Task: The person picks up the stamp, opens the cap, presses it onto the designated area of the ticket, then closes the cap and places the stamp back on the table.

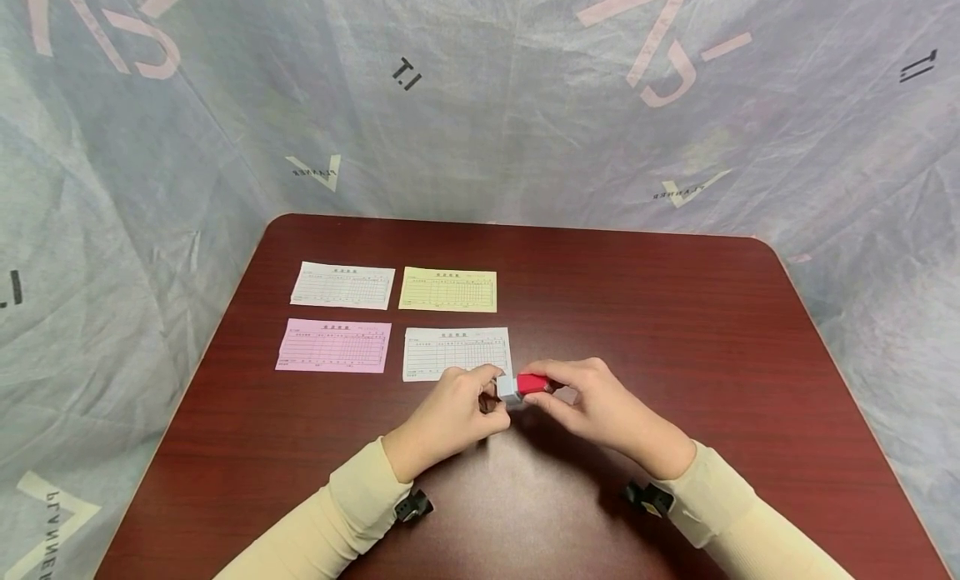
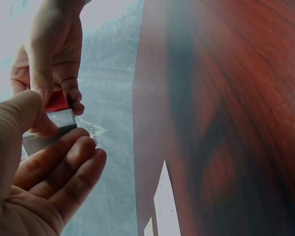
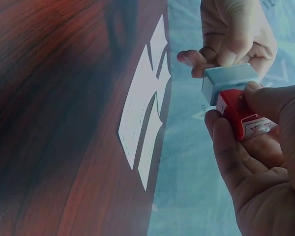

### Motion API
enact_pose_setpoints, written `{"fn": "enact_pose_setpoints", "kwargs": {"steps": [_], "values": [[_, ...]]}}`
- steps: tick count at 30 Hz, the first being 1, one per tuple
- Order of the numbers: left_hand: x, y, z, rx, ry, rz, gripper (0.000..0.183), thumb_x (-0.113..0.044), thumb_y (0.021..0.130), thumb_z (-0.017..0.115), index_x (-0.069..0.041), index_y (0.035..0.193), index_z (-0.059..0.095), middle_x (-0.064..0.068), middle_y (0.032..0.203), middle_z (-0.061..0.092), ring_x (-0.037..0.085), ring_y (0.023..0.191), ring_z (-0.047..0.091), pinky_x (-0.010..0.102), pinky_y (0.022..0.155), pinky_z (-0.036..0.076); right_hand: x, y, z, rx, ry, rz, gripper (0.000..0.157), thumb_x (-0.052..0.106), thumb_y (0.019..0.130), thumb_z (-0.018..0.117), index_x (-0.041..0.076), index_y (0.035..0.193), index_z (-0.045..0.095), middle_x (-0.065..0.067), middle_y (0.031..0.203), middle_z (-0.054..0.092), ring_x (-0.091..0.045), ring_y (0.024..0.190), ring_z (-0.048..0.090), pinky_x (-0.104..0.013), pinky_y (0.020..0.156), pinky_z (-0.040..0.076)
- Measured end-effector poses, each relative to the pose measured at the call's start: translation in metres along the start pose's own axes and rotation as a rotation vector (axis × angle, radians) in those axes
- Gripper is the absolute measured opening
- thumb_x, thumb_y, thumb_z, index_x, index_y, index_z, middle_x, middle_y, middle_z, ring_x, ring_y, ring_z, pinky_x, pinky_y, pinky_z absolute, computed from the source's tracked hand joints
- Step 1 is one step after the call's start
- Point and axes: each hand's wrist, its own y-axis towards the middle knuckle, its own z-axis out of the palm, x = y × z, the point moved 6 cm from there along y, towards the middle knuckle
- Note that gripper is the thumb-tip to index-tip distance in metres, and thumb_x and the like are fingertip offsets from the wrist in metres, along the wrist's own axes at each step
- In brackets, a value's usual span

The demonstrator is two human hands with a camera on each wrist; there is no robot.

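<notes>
Above the table, a small red stamp (image 1: 532, 383) with a pale grey cap (image 1: 507, 387) spans the space between both hands. My left hand (image 1: 453, 409) pinches the cap between thumb and fingers. From the other side, my right hand (image 1: 603, 401) grips the red body, thumb on its flat face. In the right wrist view, a white label with a red mark shows on the end of the red body (image 3: 231, 110), and the cap (image 3: 226, 81) sits against its other end. A white printed form (image 1: 453, 351) lies just beyond the left hand, partly overlapped by its fingers in the head view.
Three more printed forms lie flat on the reddish-brown table (image 1: 637, 313): a white one (image 1: 343, 288), a yellow one (image 1: 447, 290) and a pink one (image 1: 333, 347). Grey printed sheeting (image 1: 495, 130) hangs round the table's back and sides.
</notes>
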Motion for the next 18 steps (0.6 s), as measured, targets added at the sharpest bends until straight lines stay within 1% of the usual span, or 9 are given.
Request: {"fn": "enact_pose_setpoints", "kwargs": {"steps": [6,9,12,15,18], "values": [[0.0020,-0.0008,0.0016,0.020,-0.004,-0.004,0.017,0.000,0.072,0.064,-0.005,0.088,0.063,-0.010,0.066,0.055,-0.003,0.056,0.044,0.015,0.047,0.037,0.0007,-0.0002,0.0005,0.007,-0.016,0.007,0.027,0.004,0.090,0.077,0.008,0.116,0.071,0.004,0.101,0.072,-0.005,0.084,0.068,-0.023,0.072,0.055],[0.0027,-0.0013,0.0016,0.024,-0.011,-0.009,0.016,0.000,0.073,0.064,-0.005,0.088,0.063,-0.012,0.066,0.053,-0.004,0.055,0.040,0.014,0.046,0.034,0.0010,-0.0004,0.0004,0.004,-0.016,0.007,0.027,0.004,0.090,0.077,0.008,0.116,0.071,0.004,0.101,0.072,-0.004,0.084,0.067,-0.022,0.072,0.055],[0.0020,-0.0014,0.0009,0.011,-0.012,0.003,0.015,-0.001,0.072,0.064,-0.008,0.085,0.061,-0.012,0.065,0.053,-0.005,0.054,0.038,0.014,0.045,0.033,0.0015,-0.0003,-0.0001,-0.007,-0.013,0.002,0.027,0.004,0.089,0.077,0.008,0.115,0.071,0.004,0.101,0.073,-0.004,0.083,0.067,-0.025,0.070,0.056],[0.0012,-0.0018,0.0002,-0.022,-0.024,0.032,0.016,0.001,0.073,0.065,-0.009,0.085,0.061,-0.011,0.066,0.058,-0.005,0.056,0.044,0.013,0.047,0.038,0.0019,0.0004,-0.0011,-0.026,0.000,-0.001,0.027,0.003,0.089,0.077,0.006,0.115,0.072,0.004,0.101,0.073,-0.005,0.084,0.068,-0.027,0.069,0.057],[0.0006,-0.0024,-0.0006,-0.053,-0.041,0.057,0.018,0.004,0.072,0.065,-0.006,0.087,0.064,-0.009,0.069,0.064,-0.004,0.060,0.052,0.013,0.051,0.044,0.0023,0.0012,-0.0018,-0.041,0.005,-0.002,0.027,0.002,0.088,0.077,0.006,0.114,0.072,0.003,0.101,0.073,-0.006,0.085,0.068,-0.028,0.071,0.057]]}}
